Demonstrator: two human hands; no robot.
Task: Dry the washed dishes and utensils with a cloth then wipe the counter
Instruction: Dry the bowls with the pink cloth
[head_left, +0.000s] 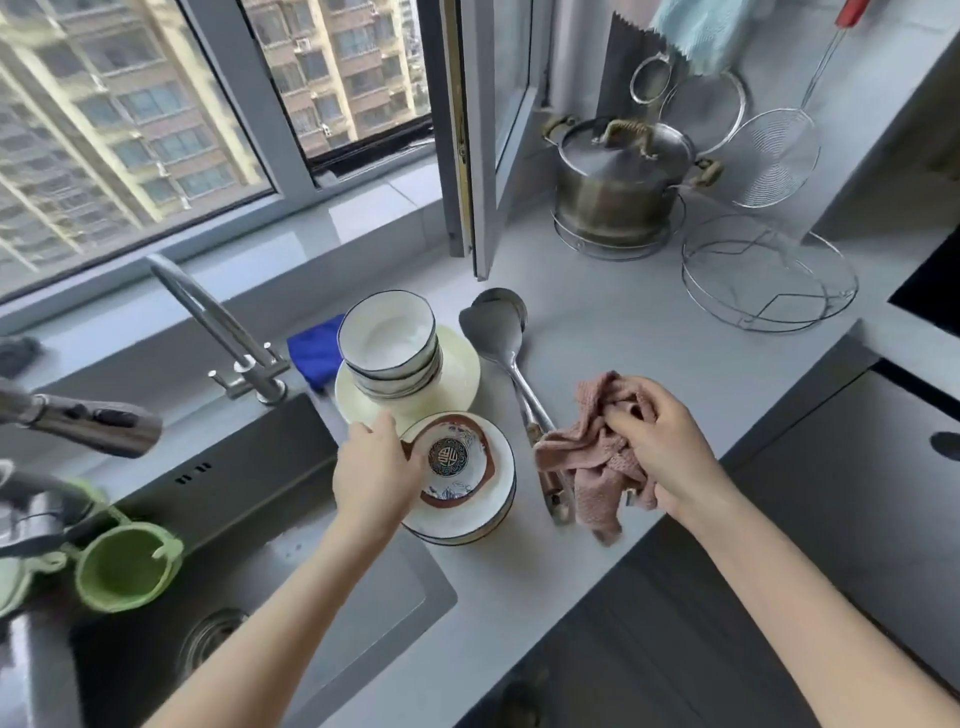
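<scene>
A grey surface (649, 332) was bordered on one side by a dark sink (260, 519), and the washed dishes were set on it just beside the sink's edge. Toward the window, a stack of blue-rimmed bowls (387, 343) was carried on a cream plate (460, 371). Nearer the person, a patterned bowl (449, 457) was nested in a pile of white bowls (493, 501). The patterned bowl was gripped at its left rim by the left hand (371, 470), with the fingers curled round the edge. A pink cloth (587, 457) was bunched in the right hand (670, 452), whose fingers were closed round its folds. Part of the cloth was draped over the handles of the metal spoons (498, 332), which lay on the surface beside the bowls.

A slip was judged the main risk: a wet rim held from one side only could be lost, and the bowl dropped onto the pile or into the sink. The spoons could also be dragged along if the trailing cloth were lifted carelessly.
</scene>
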